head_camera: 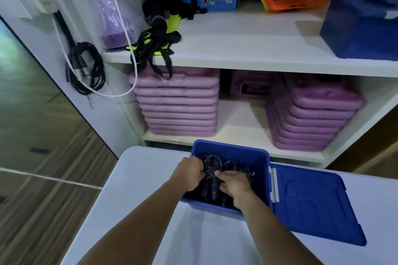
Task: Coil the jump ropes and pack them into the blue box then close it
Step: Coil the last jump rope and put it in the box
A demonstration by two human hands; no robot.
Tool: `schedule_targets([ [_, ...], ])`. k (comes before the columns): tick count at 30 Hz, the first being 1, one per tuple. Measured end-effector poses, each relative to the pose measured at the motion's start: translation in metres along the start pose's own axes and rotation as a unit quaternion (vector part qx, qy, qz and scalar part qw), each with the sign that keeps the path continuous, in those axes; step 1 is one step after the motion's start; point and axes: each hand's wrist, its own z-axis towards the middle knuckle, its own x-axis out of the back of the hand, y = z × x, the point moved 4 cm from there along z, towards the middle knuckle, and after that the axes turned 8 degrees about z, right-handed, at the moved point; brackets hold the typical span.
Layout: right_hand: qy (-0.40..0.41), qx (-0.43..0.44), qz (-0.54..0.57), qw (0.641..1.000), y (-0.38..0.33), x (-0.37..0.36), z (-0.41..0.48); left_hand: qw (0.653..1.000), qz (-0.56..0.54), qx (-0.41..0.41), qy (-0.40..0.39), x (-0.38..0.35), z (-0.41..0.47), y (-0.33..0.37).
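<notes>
**Head view, near to far.** Two bare forearms reach across the white table [140, 189] into the blue box [263, 180], which stands at the table's far edge. The left hand [189, 173] has its fingers curled over the left side of a coiled jump rope [210, 171]. The right hand [235, 186] pinches the same bundle from the right, thumb on the wraps — both hands close on it, neither slack.

The rope sits just inside the box mouth, its dark handles pointing toward the person and its loop toward the far wall. Gripping at the wrapped waist presumably keeps the coil from springing open as it goes down. More dark ropes lie beneath and to the right, though their number cannot be told.

The hinged lid [312, 206] lies flat on the table to the right, thrown fully back and leaving the mouth unobstructed — closing is not yet begun.

Beyond, a white shelf unit [237, 58] holds stacked pink pads [178, 105] below and a second blue container [361, 26] above.
</notes>
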Motion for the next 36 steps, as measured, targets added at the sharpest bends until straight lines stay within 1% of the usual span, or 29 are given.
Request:
schedule_targets([
  [2,0.0,0.005,-0.026,1.0,0.001,0.001,0.002,1.0,0.022,-0.007,0.014,0.0,0.002,0.0],
  [4,0.005,0.024,-0.086,0.996,0.0,0.001,0.001,0.998,0.05,-0.017,0.019,-0.001,0.002,0.001],
  [6,0.015,0.055,-0.163,0.985,-0.002,0.001,0.0,0.997,0.076,-0.024,0.017,0.0,0.001,0.001],
  [8,0.019,0.085,-0.229,0.97,-0.009,0.002,-0.01,0.997,0.077,-0.027,0.012,0.004,-0.001,0.001],
  [11,0.035,0.123,-0.273,0.954,-0.02,0.009,-0.022,0.996,0.07,-0.036,0.034,0.017,-0.002,-0.001],
  [13,0.044,0.152,-0.285,0.945,-0.029,0.012,-0.031,0.995,0.068,-0.037,0.063,0.029,-0.004,-0.003],
  [17,0.05,0.209,-0.28,0.936,-0.055,0.026,-0.044,0.994,0.013,-0.046,0.099,0.043,-0.012,0.011],
  [19,0.054,0.232,-0.264,0.934,-0.066,0.039,-0.048,0.99,-0.003,-0.076,0.115,0.045,-0.017,0.031],
  [21,0.065,0.254,-0.226,0.938,-0.076,0.058,-0.054,0.986,-0.034,-0.112,0.122,0.046,-0.023,0.059],
  [23,0.09,0.28,-0.193,0.936,-0.086,0.084,-0.061,0.981,-0.061,-0.137,0.119,0.043,-0.027,0.09],
  [26,0.136,0.302,-0.192,0.924,-0.091,0.135,-0.069,0.973,-0.112,-0.173,0.103,0.028,-0.032,0.14],
  [28,0.171,0.294,-0.238,0.91,-0.086,0.176,-0.065,0.969,-0.137,-0.19,0.075,0.009,-0.035,0.174],
  [30,0.205,0.256,-0.353,0.876,-0.073,0.218,-0.056,0.968,-0.153,-0.195,0.041,-0.017,-0.037,0.204],
  [31,0.217,0.231,-0.383,0.868,-0.064,0.238,-0.051,0.969,-0.149,-0.195,0.024,-0.032,-0.037,0.216],
  [34,0.233,0.154,-0.417,0.865,-0.031,0.288,-0.038,0.978,-0.084,-0.186,-0.043,-0.085,-0.037,0.243],
  [36,0.208,0.097,-0.48,0.847,-0.003,0.309,-0.029,0.981,-0.034,-0.17,-0.091,-0.118,-0.036,0.25],
])
